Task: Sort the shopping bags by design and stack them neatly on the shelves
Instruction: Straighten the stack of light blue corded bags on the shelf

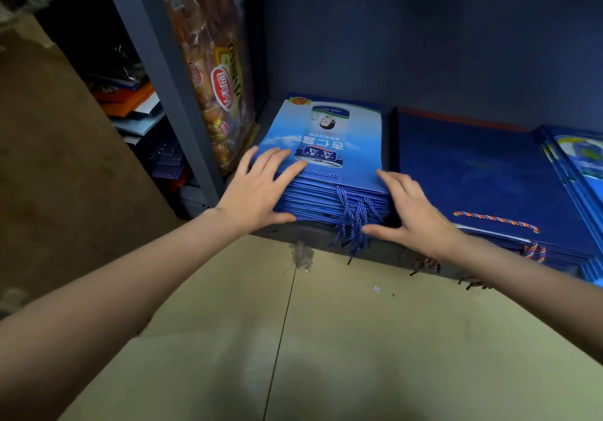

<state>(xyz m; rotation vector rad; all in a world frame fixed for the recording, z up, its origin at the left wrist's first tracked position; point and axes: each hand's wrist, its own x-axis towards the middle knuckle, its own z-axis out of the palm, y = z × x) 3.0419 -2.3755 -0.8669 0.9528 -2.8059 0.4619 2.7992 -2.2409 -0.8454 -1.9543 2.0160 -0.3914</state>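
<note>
Your left hand [257,189] lies flat w/ fingers spread wide on the near-left corner of the light-blue bag stack [339,153], thumb against its front edge. Your right hand [414,211] is also wide open, fingers straight, pressing the stack's right side at approx 3 o'clock from the left hand, thumb at the front edge. Neither hand grips anything. The stack sits on the shelf [385,247] at its left end, blue rope handles [352,221] hanging over the shelf lip btwn your hands. Just beside it at 3 o'clock: a dark-blue bag stack [483,172] w/ a multicolour rope handle [496,220]. At far right, a third stack [584,166], partly cut off. At 10 o'clock of the light-blue stack, a snack packet [215,71] stands upright against the shelf's upright post [163,71].
</note>
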